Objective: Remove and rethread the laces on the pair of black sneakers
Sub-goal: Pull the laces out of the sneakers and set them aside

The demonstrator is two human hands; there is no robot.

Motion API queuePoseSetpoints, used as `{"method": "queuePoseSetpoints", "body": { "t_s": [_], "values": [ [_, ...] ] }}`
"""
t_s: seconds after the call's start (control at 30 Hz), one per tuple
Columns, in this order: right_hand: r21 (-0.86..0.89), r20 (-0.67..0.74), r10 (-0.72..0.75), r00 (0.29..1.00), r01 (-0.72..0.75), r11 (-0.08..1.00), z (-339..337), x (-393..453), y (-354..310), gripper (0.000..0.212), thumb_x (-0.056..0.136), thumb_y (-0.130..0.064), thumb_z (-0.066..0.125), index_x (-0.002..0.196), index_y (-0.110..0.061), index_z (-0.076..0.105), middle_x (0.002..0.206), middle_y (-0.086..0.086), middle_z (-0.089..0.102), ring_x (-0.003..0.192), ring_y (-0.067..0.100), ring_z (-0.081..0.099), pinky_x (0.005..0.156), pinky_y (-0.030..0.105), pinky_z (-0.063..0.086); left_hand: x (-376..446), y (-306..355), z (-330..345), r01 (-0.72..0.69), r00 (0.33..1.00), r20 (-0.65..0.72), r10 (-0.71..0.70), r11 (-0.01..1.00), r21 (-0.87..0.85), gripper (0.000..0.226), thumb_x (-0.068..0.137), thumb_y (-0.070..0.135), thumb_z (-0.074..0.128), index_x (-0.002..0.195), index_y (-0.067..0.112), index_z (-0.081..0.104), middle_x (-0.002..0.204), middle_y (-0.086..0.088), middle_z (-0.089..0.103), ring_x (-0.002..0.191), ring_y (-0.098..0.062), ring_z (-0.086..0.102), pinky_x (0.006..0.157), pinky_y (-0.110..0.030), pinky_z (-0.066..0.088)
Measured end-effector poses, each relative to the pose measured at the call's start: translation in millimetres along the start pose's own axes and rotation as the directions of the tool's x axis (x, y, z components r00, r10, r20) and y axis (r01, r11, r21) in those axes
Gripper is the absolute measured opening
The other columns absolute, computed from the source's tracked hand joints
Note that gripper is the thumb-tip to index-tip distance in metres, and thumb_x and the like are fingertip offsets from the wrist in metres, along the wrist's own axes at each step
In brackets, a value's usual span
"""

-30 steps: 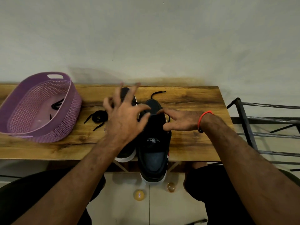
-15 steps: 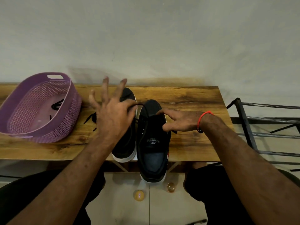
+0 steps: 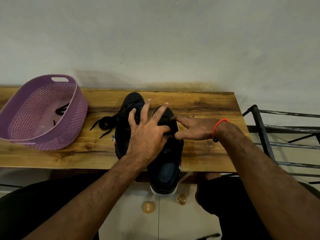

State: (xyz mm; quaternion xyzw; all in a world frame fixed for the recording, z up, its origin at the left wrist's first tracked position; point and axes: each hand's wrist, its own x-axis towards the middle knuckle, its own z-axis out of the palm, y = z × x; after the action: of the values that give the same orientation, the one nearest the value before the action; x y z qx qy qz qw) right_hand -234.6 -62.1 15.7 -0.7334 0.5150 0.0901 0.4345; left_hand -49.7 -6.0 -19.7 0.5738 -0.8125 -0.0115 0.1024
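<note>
On the table (image 3: pixel 199 104), right in front of me, I am working on the two black shoes. My left hand (image 3: pixel 147 134) is coming back over them now. A moment ago it was swinging out to the left, toward the loose lace (image 3: pixel 105 123), with a bit of lace stretching from it to the near shoe (image 3: pixel 164 172). Now it is lying spread over both shoes, with its fingers fanned out wide and its thumb tucking down toward the lacing part. I cannot tell if the thumb is pinching any lace, because my hand is hiding that spot. My right hand (image 3: pixel 194 129) is hardly moving at all. It is resting on the right side of the near shoe, with one finger pointing at the toe end and the thumb near my left thumb. I cannot tell if it is pinching anything either. The near shoe is sticking out over the table edge toward me. The far shoe (image 3: pixel 128 115) is sitting just beside it on the left, mostly under my left hand. The loose lace is lying in a little pile next to the far shoe. One more bit of lace (image 3: pixel 61 109) is lying inside the purple basket (image 3: pixel 76 94) at the left end. I think I am going back for the next pull on the near shoe's lace. I think the job is somewhere in the middle, since one lace is already out and lying loose.
</note>
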Motion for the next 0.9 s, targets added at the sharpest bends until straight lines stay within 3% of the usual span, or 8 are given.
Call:
{"method": "queuePoseSetpoints", "body": {
  "t_s": [0.1,0.23,0.33,0.4,0.5,0.63,0.8,0.9],
  "values": [
    [-0.014,0.006,0.008,1.0,-0.008,1.0,0,-1,1,0.07,0.093,-0.044,0.058,0.153,-0.035,0.023,0.158,-0.003,0.031,0.138,0.021,0.037,0.109,0.041,0.037,7,-15,-13,0.161,0.983,-0.066,-0.171,0.978,-0.135,0.013,0.083,0.051,0.074,0.091,0.042,0.076,0.162,0.013,0.031,0.153,-0.03,0.01,0.114,-0.066,0.013],
    [-0.006,0.012,0.002,1.0,-0.002,1.0,0,-1,2,0.069,0.093,-0.044,0.059,0.152,-0.036,0.024,0.159,-0.004,0.027,0.14,0.021,0.034,0.112,0.042,0.033,17,-65,-37,0.499,0.827,-0.202,-0.525,0.85,-0.166,0.017,0.082,0.05,0.073,0.089,0.035,0.077,0.149,0.017,0.048,0.143,-0.026,0.029,0.109,-0.06,0.022],
    [0.007,0.013,-0.005,1.0,0.005,1.0,0,0,2,0.068,0.094,-0.041,0.059,0.152,-0.033,0.025,0.158,-0.003,0.028,0.139,0.021,0.034,0.108,0.038,0.034,15,-88,-40,0.577,0.762,-0.237,-0.603,0.798,-0.175,0.021,0.082,0.051,0.071,0.092,0.033,0.077,0.149,0.016,0.049,0.142,-0.028,0.031,0.107,-0.06,0.023],
    [0.004,0.01,-0.004,1.0,0.004,1.0,0,0,1,0.068,0.094,-0.041,0.059,0.152,-0.032,0.026,0.158,-0.003,0.029,0.139,0.02,0.034,0.107,0.037,0.033,14,-87,-37,0.544,0.788,-0.243,-0.566,0.825,-0.156,0.025,0.084,0.05,0.069,0.1,0.032,0.076,0.151,0.013,0.047,0.144,-0.029,0.029,0.108,-0.061,0.023],
    [-0.019,0.001,0.0,1.0,0.0,1.0,-1,-1,1,0.069,0.094,-0.042,0.058,0.153,-0.032,0.024,0.16,-0.003,0.028,0.142,0.02,0.031,0.112,0.039,0.031,17,-66,-32,0.334,0.911,-0.211,-0.354,0.934,-0.125,0.034,0.085,0.05,0.069,0.117,0.038,0.071,0.161,0.007,0.032,0.15,-0.032,0.016,0.111,-0.064,0.017],
    [-0.015,0.005,0.006,1.0,-0.006,1.0,-1,-2,1,0.068,0.096,-0.04,0.057,0.154,-0.032,0.023,0.158,-0.001,0.031,0.139,0.02,0.033,0.099,0.032,0.032,11,-23,-19,0.026,0.999,-0.045,-0.028,0.998,-0.059,0.023,0.085,0.056,0.069,0.105,0.046,0.073,0.167,0.007,0.016,0.153,-0.034,0.001,0.113,-0.068,0.014],
    [-0.008,0.008,-0.002,1.0,0.002,1.0,0,-1,2,0.067,0.094,-0.041,0.058,0.152,-0.031,0.025,0.156,-0.003,0.034,0.137,0.019,0.036,0.099,0.032,0.034,4,-8,1,0.013,1.0,0.014,-0.012,0.999,-0.052,0.02,0.087,0.051,0.07,0.104,0.044,0.074,0.166,0.008,0.021,0.153,-0.034,0.0,0.112,-0.066,0.015],
    [-0.014,0.007,-0.012,1.0,0.012,1.0,-1,-2,1,0.067,0.094,-0.041,0.057,0.153,-0.031,0.025,0.157,-0.003,0.032,0.138,0.019,0.035,0.101,0.034,0.034,8,-17,-7,0.1,0.992,-0.083,-0.1,0.995,0.007,0.017,0.086,0.05,0.069,0.097,0.039,0.075,0.159,0.009,0.036,0.151,-0.032,0.014,0.11,-0.063,0.02]
  ]
}}
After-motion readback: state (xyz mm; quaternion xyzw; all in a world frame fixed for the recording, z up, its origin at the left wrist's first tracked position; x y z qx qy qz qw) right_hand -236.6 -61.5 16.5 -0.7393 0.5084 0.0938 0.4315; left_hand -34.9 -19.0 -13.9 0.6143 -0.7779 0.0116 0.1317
